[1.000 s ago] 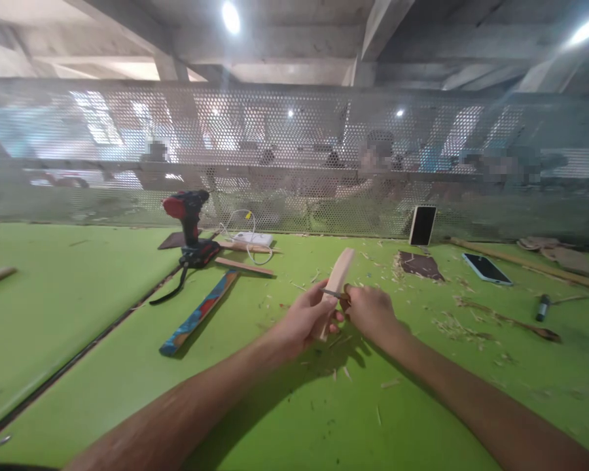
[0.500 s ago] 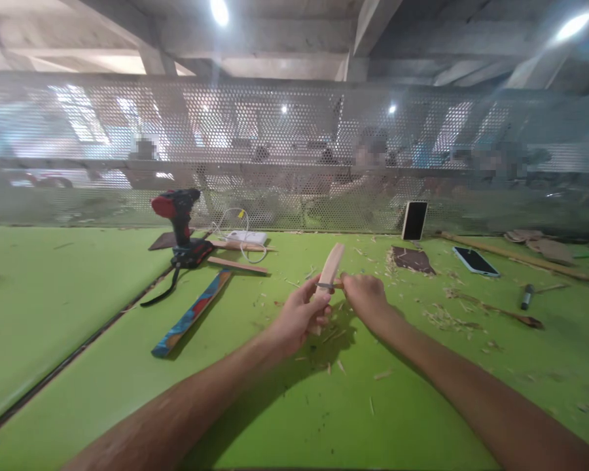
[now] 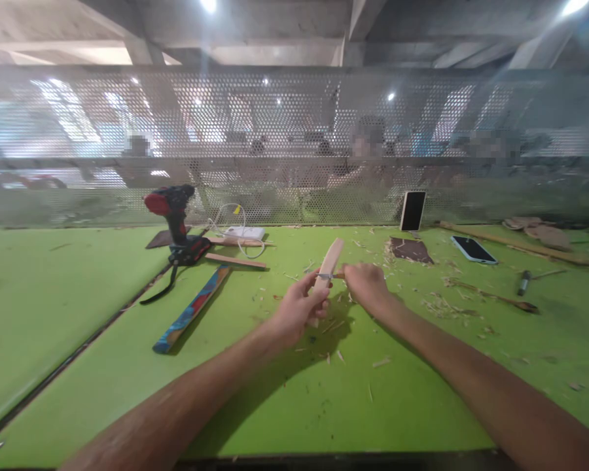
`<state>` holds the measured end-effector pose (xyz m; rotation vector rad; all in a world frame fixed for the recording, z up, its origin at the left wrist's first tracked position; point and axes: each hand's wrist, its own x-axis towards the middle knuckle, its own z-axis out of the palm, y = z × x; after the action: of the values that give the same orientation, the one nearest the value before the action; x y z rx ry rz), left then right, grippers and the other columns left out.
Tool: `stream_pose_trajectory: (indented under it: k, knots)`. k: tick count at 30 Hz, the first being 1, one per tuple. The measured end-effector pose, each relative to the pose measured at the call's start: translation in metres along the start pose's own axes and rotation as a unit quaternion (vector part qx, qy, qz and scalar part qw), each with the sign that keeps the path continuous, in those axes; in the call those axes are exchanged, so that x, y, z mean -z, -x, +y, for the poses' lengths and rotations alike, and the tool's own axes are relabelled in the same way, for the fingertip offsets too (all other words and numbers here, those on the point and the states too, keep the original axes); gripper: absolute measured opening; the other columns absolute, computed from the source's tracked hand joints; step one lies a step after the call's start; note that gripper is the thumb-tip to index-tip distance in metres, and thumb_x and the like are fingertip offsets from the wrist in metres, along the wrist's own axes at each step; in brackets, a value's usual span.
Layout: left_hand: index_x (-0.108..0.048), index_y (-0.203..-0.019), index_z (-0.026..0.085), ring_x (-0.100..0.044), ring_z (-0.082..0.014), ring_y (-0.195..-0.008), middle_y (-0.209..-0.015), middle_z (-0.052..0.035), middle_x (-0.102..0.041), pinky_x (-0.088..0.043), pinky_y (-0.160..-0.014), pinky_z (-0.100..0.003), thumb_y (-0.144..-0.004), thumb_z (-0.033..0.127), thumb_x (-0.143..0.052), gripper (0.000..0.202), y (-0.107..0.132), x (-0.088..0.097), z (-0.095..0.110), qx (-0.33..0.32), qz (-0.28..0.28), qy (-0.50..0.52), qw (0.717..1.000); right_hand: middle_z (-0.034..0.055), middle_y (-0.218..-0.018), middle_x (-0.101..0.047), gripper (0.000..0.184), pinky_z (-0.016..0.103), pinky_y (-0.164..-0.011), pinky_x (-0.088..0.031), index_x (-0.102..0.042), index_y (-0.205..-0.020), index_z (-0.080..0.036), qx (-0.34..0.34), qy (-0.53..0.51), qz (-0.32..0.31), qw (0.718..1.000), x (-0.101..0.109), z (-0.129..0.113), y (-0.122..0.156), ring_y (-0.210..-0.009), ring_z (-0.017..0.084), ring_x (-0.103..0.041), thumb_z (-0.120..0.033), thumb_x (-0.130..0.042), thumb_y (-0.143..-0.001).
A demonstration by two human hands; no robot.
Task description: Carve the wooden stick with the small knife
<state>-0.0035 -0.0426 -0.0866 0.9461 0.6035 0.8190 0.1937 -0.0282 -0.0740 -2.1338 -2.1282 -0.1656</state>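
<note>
My left hand (image 3: 302, 306) is closed round the lower part of a pale, flat wooden strip (image 3: 332, 255), which tilts up and away from me above the table. My right hand (image 3: 366, 282) grips the short wooden handle of a knife (image 3: 326, 275). Its blade lies across the strip just above my left thumb. Most of the handle is hidden inside my right fist. Thin wood shavings (image 3: 341, 356) lie on the green table (image 3: 353, 418) beneath both hands.
To the left are a cordless drill (image 3: 177, 222), a blue patterned strip (image 3: 191, 311) and a white power bank (image 3: 245, 233) with a cable. On the right lie two phones (image 3: 474, 249), a dark sandpaper piece (image 3: 411, 250), a wooden spoon (image 3: 525, 305) and a marker (image 3: 524, 282). Behind runs a perforated screen (image 3: 275, 144).
The view has shifted slightly, so the table's front edge shows at the bottom. Both hands keep their grips, and the blade still crosses the strip at nearly the same place.
</note>
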Motion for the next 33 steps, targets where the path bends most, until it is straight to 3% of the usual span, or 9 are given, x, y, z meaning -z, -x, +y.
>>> stream_pose_trajectory:
  k: [10, 15, 22, 27, 33]
  knots:
    - [-0.043, -0.158, 0.013, -0.055, -0.0078, -0.062, -0.086, -0.0034, -0.065, -0.044, -0.051, -0.015, -0.098, 0.007, -0.062, 0.063, 0.003, 0.000, 0.003, 0.009, -0.001, -0.043, 0.999, 0.0088, -0.063, -0.066, 0.030, 0.034, -0.056, -0.054, -0.079, -0.102, -0.015, -0.035, 0.017, -0.019, 0.999, 0.000, 0.001, -0.001, -0.061, 0.024, -0.067, -0.011, -0.049, -0.097]
    - [-0.038, -0.162, 0.013, -0.058, -0.0090, -0.063, -0.087, -0.0051, -0.066, -0.045, -0.051, -0.017, -0.096, 0.005, -0.063, 0.071, 0.006, -0.001, 0.001, 0.012, -0.014, -0.050, 0.999, 0.0094, -0.066, -0.065, 0.027, 0.033, -0.054, -0.052, -0.079, -0.096, -0.013, -0.068, 0.013, -0.015, 0.998, 0.006, 0.016, -0.005, -0.056, 0.023, -0.063, -0.007, -0.053, -0.094]
    - [-0.030, -0.165, 0.012, -0.056, -0.0093, -0.057, -0.077, -0.0035, -0.064, -0.038, -0.044, -0.015, -0.098, 0.010, -0.063, 0.075, 0.012, -0.007, -0.001, 0.049, -0.069, -0.048, 0.995, 0.0147, -0.074, -0.068, 0.044, 0.035, -0.055, -0.050, -0.076, -0.111, -0.006, -0.105, -0.002, 0.016, 0.994, 0.023, 0.041, -0.006, -0.057, 0.022, -0.062, -0.013, -0.034, -0.103]
    - [-0.030, -0.165, 0.013, -0.055, -0.0089, -0.057, -0.079, -0.0036, -0.064, -0.041, -0.045, -0.015, -0.100, 0.007, -0.059, 0.071, 0.010, -0.007, 0.004, 0.064, -0.063, 0.005, 0.996, 0.0116, -0.072, -0.069, 0.043, 0.032, -0.051, -0.049, -0.077, -0.108, -0.012, -0.073, -0.026, 0.004, 0.997, 0.007, 0.024, -0.002, -0.054, 0.020, -0.062, -0.014, -0.034, -0.102]
    - [-0.045, -0.155, 0.011, -0.054, -0.0088, -0.058, -0.082, -0.0039, -0.063, -0.042, -0.046, -0.016, -0.098, 0.004, -0.058, 0.059, 0.009, -0.009, 0.010, 0.057, -0.001, 0.026, 0.998, 0.0079, -0.064, -0.068, 0.031, 0.030, -0.048, -0.050, -0.078, -0.090, -0.018, -0.030, -0.038, -0.029, 0.998, -0.011, -0.004, 0.007, -0.051, 0.019, -0.063, -0.011, -0.048, -0.095]
